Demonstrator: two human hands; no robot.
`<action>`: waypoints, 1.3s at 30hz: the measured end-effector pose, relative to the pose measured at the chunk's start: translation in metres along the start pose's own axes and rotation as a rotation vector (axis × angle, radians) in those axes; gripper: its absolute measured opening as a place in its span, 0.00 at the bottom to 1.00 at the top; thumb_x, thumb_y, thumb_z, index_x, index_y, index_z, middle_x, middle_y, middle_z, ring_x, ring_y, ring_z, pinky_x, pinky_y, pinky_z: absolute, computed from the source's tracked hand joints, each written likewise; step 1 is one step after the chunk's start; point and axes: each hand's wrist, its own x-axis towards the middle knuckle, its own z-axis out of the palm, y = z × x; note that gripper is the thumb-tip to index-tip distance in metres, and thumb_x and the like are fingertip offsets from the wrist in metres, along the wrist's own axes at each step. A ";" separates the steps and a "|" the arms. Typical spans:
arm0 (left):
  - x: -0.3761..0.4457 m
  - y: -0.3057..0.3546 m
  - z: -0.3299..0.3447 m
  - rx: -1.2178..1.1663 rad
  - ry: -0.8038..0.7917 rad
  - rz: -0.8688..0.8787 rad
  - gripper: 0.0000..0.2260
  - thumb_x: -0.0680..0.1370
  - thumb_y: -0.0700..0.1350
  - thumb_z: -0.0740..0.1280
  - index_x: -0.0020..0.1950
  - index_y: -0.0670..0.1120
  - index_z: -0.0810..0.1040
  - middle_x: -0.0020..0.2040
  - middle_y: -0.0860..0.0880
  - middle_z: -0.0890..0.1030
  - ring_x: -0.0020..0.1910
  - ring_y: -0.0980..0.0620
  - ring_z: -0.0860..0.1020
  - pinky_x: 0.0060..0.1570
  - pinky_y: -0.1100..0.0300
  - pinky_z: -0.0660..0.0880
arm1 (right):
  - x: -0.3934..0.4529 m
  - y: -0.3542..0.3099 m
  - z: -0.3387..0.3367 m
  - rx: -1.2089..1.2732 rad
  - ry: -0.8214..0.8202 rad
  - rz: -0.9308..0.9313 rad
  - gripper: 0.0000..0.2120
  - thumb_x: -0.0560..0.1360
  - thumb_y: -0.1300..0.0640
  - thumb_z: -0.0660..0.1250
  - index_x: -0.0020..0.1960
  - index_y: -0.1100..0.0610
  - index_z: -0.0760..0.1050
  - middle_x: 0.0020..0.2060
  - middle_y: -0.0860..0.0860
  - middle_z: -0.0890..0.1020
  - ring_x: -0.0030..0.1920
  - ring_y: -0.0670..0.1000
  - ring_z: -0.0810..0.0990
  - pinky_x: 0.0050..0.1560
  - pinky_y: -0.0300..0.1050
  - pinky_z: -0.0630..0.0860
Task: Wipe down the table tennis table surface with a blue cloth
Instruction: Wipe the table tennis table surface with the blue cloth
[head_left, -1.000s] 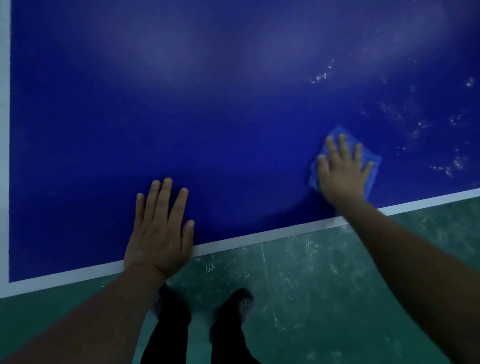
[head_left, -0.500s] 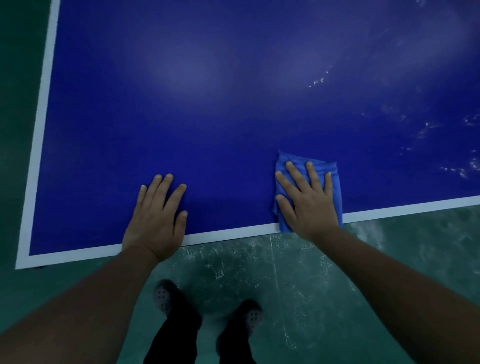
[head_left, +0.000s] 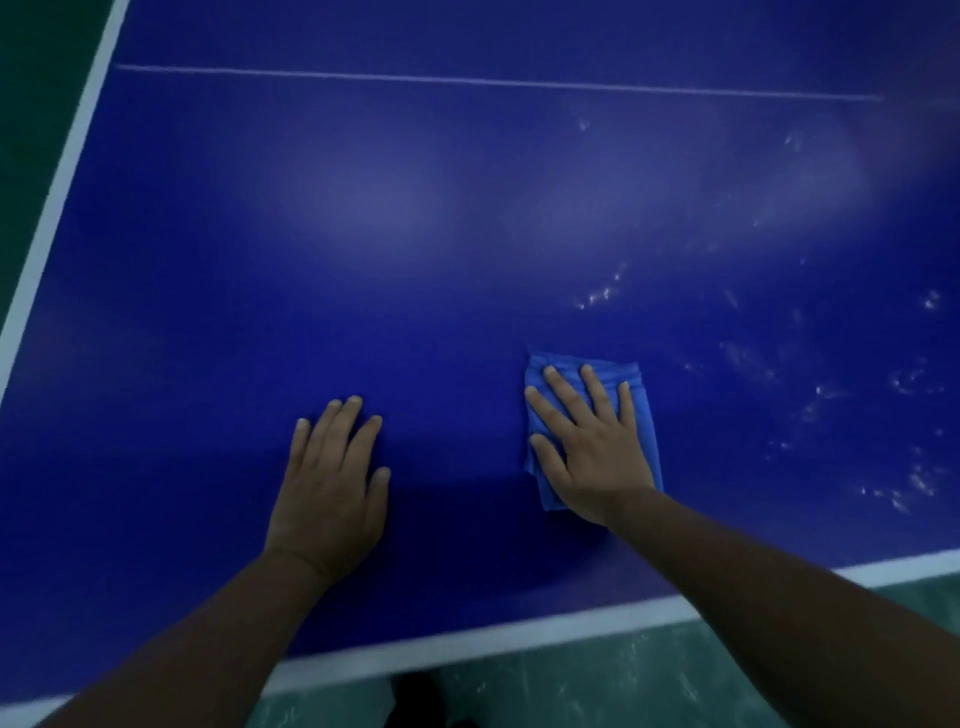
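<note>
Right hand (head_left: 592, 447) presses the blue cloth (head_left: 641, 410) flat, fingers straight; left hand (head_left: 330, 488) rests flat, holding nothing, on the desk (head_left: 363, 260); pale specks (head_left: 597, 296), perhaps dust, remain at right.

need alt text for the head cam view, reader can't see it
A person's right hand presses a folded blue cloth flat on a dark blue table tennis table, while the left hand rests flat beside it. Pale smudges dot the surface to the right; the white edge line runs along the near side.
</note>
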 end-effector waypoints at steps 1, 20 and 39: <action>0.026 0.010 0.002 -0.027 0.012 -0.002 0.27 0.80 0.53 0.52 0.75 0.40 0.69 0.79 0.41 0.63 0.79 0.43 0.57 0.78 0.44 0.48 | 0.012 0.006 -0.002 -0.006 -0.006 -0.006 0.28 0.82 0.37 0.43 0.80 0.41 0.52 0.81 0.42 0.50 0.81 0.54 0.43 0.77 0.68 0.42; 0.222 0.064 0.027 0.003 0.088 -0.351 0.31 0.82 0.58 0.44 0.81 0.44 0.57 0.82 0.42 0.52 0.82 0.46 0.44 0.79 0.43 0.41 | 0.318 0.093 -0.063 0.041 0.083 0.009 0.27 0.82 0.39 0.46 0.80 0.41 0.53 0.81 0.43 0.52 0.81 0.55 0.44 0.77 0.66 0.38; 0.130 0.017 0.016 0.027 0.199 -0.413 0.29 0.82 0.54 0.50 0.79 0.41 0.61 0.80 0.40 0.58 0.81 0.42 0.52 0.79 0.42 0.44 | 0.306 0.053 -0.058 -0.336 0.215 -0.791 0.27 0.81 0.41 0.50 0.78 0.47 0.64 0.78 0.51 0.65 0.77 0.65 0.60 0.71 0.76 0.55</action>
